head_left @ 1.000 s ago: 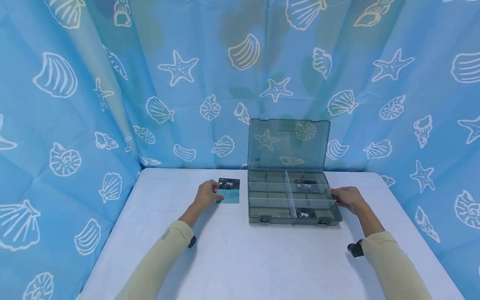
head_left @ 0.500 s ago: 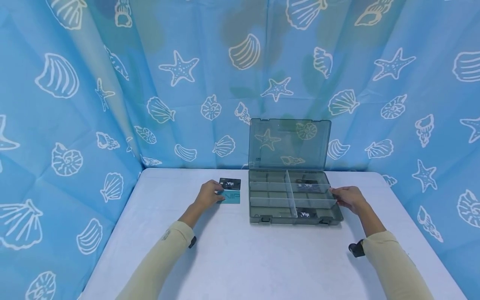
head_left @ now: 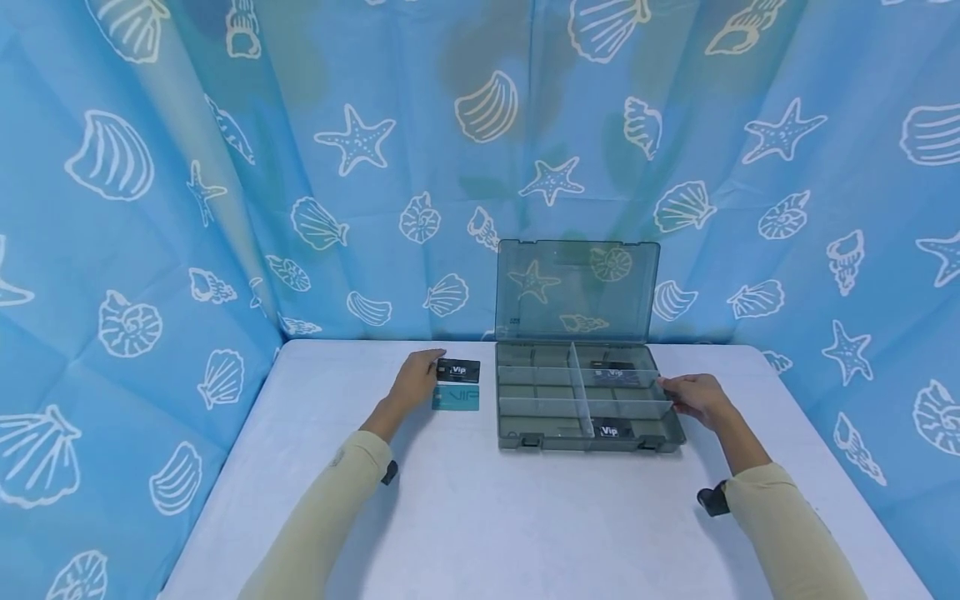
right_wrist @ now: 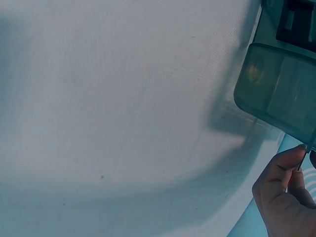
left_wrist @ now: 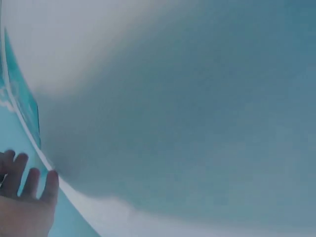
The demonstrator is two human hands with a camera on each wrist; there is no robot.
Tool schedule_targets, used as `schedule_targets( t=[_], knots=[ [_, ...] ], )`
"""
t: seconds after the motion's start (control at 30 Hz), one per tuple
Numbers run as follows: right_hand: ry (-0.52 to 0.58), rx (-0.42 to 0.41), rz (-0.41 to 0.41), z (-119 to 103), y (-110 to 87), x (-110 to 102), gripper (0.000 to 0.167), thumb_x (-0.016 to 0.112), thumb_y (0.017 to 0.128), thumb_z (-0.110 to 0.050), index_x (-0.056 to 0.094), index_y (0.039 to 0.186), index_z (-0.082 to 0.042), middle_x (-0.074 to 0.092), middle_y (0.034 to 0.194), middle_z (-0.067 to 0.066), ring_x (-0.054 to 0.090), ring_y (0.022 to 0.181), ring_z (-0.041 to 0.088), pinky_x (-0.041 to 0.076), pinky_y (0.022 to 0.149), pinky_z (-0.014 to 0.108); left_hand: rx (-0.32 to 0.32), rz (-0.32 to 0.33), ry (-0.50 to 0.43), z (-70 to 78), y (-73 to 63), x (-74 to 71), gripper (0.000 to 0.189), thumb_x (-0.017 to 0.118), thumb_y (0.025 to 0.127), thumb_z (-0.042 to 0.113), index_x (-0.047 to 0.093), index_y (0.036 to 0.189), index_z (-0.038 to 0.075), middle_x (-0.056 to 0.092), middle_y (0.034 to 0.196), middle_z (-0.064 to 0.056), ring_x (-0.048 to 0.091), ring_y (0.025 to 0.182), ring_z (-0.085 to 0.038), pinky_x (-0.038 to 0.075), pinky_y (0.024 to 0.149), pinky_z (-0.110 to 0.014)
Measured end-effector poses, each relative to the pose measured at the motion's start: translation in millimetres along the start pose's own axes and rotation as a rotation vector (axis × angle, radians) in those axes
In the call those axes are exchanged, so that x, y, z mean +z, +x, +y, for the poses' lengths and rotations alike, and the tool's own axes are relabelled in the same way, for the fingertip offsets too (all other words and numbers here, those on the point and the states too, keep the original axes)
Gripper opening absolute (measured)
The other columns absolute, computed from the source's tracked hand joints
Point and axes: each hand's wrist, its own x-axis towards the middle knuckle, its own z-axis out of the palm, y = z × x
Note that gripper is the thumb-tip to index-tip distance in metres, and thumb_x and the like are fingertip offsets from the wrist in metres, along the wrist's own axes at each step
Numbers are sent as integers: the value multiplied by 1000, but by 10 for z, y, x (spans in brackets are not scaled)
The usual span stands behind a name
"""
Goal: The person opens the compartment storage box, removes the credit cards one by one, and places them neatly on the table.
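Note:
My left hand [head_left: 416, 379] hovers at the left edge of a black "Vip" card [head_left: 458, 371], fingers extended, nothing held. Just below that card lies a teal VIP card [head_left: 456, 398], flat on the table. In the left wrist view the same hand [left_wrist: 29, 197] shows its fingers apart. My right hand [head_left: 697, 396] grips the right side wall of a smoky-grey compartment box [head_left: 525, 442], its lid standing open. Seen from the right wrist, the hand [right_wrist: 286, 192] pinches at the box edge, a thin dark edge between thumb and fingers.
Inside the box are a dark card [head_left: 615, 375] at the back right and a black Vip card [head_left: 612, 428] at the front right. Clear dividers [head_left: 540, 404] split it. A blue shell-print curtain [head_left: 405, 167] surrounds the white table [head_left: 525, 525].
My left hand has come off the teal card and moved up to beside the black card, uncovering the teal card's left end. The right hand stays at the box.

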Motion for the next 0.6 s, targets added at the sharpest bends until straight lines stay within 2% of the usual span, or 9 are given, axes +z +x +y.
schedule_targets(
  t=[0.1, 0.27, 0.47, 0.6],
  knots=[
    [7, 9, 8, 14, 18, -4, 52, 58, 98, -26, 47, 128, 15, 53, 102, 12, 55, 81, 18, 54, 68, 24, 13, -82, 39, -21, 84, -22, 40, 39, 102, 2, 51, 140, 4, 51, 142, -12, 41, 136, -28, 31, 114, -41],
    [-6, 27, 3, 8, 22, 16, 53, 59, 98, -28, 47, 129, 14, 53, 104, 13, 55, 84, 20, 54, 70, 26, -1, -164, 120, -98, 108, -31, 40, 47, 100, 0, 53, 139, 8, 53, 140, -10, 41, 136, -28, 31, 113, -41],
    [-29, 4, -9, -13, 15, -17, 52, 56, 99, -27, 47, 129, 15, 52, 101, 12, 54, 83, 19, 54, 74, 29, 0, -177, 150, -145, 103, -24, 43, 46, 100, 3, 50, 142, 12, 48, 146, -9, 36, 139, -28, 29, 114, -42],
    [-23, 13, -13, 9, 14, -29, 50, 56, 99, -27, 48, 128, 14, 53, 99, 11, 54, 82, 18, 54, 76, 30, 31, -158, 125, -145, 100, -39, 45, 44, 100, 2, 45, 145, 7, 43, 149, -9, 34, 141, -26, 26, 115, -40]
  ],
)
